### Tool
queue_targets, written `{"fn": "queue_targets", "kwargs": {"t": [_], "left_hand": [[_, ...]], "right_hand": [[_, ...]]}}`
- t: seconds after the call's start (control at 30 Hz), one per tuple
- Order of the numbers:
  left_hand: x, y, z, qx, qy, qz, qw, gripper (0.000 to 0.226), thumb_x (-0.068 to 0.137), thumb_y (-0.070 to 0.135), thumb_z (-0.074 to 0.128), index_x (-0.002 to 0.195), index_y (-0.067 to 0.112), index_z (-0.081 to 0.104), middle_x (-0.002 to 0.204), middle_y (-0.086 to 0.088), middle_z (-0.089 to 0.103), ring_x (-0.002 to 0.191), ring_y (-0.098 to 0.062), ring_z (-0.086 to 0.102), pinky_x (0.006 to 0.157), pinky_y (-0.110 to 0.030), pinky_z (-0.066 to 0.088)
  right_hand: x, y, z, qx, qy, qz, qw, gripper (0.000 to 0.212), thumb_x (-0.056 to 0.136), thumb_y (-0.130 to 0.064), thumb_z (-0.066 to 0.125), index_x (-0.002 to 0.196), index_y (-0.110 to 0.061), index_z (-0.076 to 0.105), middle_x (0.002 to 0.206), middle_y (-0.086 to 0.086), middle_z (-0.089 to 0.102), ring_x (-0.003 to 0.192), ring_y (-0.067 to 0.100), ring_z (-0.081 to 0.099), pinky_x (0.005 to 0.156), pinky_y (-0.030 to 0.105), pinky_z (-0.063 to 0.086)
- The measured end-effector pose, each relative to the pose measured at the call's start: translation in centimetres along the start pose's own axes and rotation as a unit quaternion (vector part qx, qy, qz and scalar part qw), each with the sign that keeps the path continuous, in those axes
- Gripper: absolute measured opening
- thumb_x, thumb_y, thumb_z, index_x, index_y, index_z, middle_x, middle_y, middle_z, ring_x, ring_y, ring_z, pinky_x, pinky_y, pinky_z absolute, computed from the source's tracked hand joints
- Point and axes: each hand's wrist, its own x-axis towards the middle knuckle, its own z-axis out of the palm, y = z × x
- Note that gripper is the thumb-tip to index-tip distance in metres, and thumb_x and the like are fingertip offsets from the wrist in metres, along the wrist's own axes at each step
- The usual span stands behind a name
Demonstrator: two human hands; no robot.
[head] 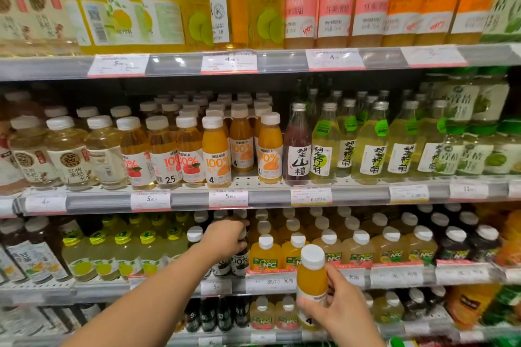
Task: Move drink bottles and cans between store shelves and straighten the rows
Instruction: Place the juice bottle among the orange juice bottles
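The right hand point(337, 308) pinches a small orange juice bottle point(311, 284) around its label, upright, in front of the shelves; smooth clear plastic, rounded shoulders, wide white cap. Up and left of it, the left hand point(227, 236) curls over the top of a dark bottle point(239, 262) on the third shelf point(169, 287). Grey metal ledges carry white price tags point(228, 198) above that hand.

Held bottle point(311, 279) right of the reaching left hand point(227, 236).
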Motion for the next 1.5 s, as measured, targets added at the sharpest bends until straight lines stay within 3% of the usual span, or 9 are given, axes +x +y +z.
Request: {"fn": "queue_targets", "kwargs": {"t": [0.13, 0.23, 0.37, 0.5, 0.67, 0.77, 0.93, 1.27, 1.5], "left_hand": [[-2.8, 0.9, -2.4, -0.010, 0.093, 0.041, 0.995, 0.048, 0.096, 0.042, 0.057, 0.141, 0.027, 0.054, 0.133, 0.002, 0.064, 0.121, -0.022, 0.060, 0.094, -0.037, 0.050], [-5.3, 0.5, -4.8, -0.040, 0.159, 0.064, 0.984, 0.032, 0.097, 0.041, 0.054, 0.125, 0.033, 0.065, 0.119, 0.012, 0.070, 0.110, -0.014, 0.064, 0.084, -0.032, 0.052], [-7.8, -0.8, -7.0, -0.067, 0.267, 0.074, 0.958, 0.024, 0.094, 0.038, 0.053, 0.111, 0.034, 0.070, 0.106, 0.016, 0.070, 0.099, -0.010, 0.065, 0.074, -0.032, 0.056], [-8.3, -2.5, -7.6, -0.070, 0.372, 0.056, 0.924, 0.030, 0.091, 0.031, 0.061, 0.118, 0.022, 0.068, 0.123, 0.004, 0.064, 0.114, -0.018, 0.057, 0.090, -0.035, 0.054], [-8.4, -3.5, -5.5, -0.020, 0.343, -0.007, 0.939, 0.049, 0.085, 0.035, 0.065, 0.131, 0.021, 0.059, 0.147, -0.005, 0.052, 0.138, -0.030, 0.044, 0.109, -0.051, 0.045], [-8.3, -3.4, -4.2, -0.027, 0.344, -0.014, 0.938, 0.055, 0.084, 0.033, 0.066, 0.136, 0.019, 0.055, 0.155, -0.005, 0.045, 0.147, -0.030, 0.036, 0.113, -0.051, 0.040], [-7.9, -3.8, -3.6, -0.025, 0.350, -0.009, 0.936, 0.053, 0.081, 0.033, 0.062, 0.133, 0.020, 0.058, 0.158, -0.006, 0.043, 0.149, -0.029, 0.035, 0.111, -0.052, 0.040], [-7.6, -3.9, -3.1, -0.025, 0.331, -0.007, 0.943, 0.057, 0.081, 0.034, 0.060, 0.135, 0.017, 0.057, 0.161, -0.010, 0.038, 0.151, -0.032, 0.031, 0.111, -0.056, 0.036], [-7.7, -4.1, -3.1, -0.032, 0.323, -0.001, 0.946, 0.058, 0.081, 0.035, 0.061, 0.136, 0.017, 0.055, 0.163, -0.010, 0.035, 0.152, -0.032, 0.028, 0.113, -0.057, 0.034]], "right_hand": [[0.1, -1.2, -0.2, 0.012, -0.006, -0.017, 1.000, 0.055, 0.062, -0.054, 0.087, 0.108, -0.047, 0.058, 0.102, -0.028, 0.073, 0.094, -0.002, 0.071, 0.095, 0.038, 0.057], [0.5, -3.3, -0.5, 0.014, -0.004, -0.047, 0.999, 0.051, 0.067, -0.048, 0.088, 0.108, -0.046, 0.059, 0.104, -0.032, 0.072, 0.098, -0.004, 0.069, 0.097, 0.036, 0.056], [1.9, -8.2, -1.3, 0.008, 0.021, -0.119, 0.993, 0.042, 0.076, -0.046, 0.086, 0.109, -0.041, 0.060, 0.102, -0.030, 0.070, 0.094, -0.006, 0.066, 0.084, 0.027, 0.053], [4.4, -14.0, -1.8, -0.010, 0.081, -0.200, 0.976, 0.046, 0.075, -0.057, 0.080, 0.114, -0.041, 0.062, 0.108, -0.021, 0.065, 0.099, -0.003, 0.061, 0.083, 0.025, 0.049], [8.4, -20.1, -1.1, -0.092, 0.139, -0.262, 0.951, 0.041, 0.080, -0.056, 0.078, 0.110, -0.037, 0.057, 0.110, -0.011, 0.054, 0.100, 0.005, 0.053, 0.085, 0.027, 0.045], [10.6, -22.1, 0.4, -0.109, 0.167, -0.264, 0.944, 0.038, 0.080, -0.051, 0.080, 0.105, -0.041, 0.053, 0.109, -0.010, 0.054, 0.099, 0.007, 0.053, 0.085, 0.026, 0.041], [13.3, -22.5, 3.1, -0.137, 0.220, -0.230, 0.938, 0.048, 0.080, -0.049, 0.081, 0.113, -0.024, 0.058, 0.108, -0.004, 0.055, 0.101, 0.017, 0.057, 0.084, 0.031, 0.044], [13.6, -22.2, 5.5, -0.178, 0.292, -0.213, 0.915, 0.068, 0.087, -0.045, 0.079, 0.135, -0.020, 0.038, 0.116, 0.004, 0.071, 0.105, 0.028, 0.068, 0.083, 0.037, 0.052], [13.0, -22.3, 6.0, -0.268, 0.351, -0.177, 0.879, 0.066, 0.083, -0.049, 0.080, 0.132, -0.017, 0.050, 0.123, 0.003, 0.056, 0.111, 0.025, 0.057, 0.084, 0.040, 0.053]]}}
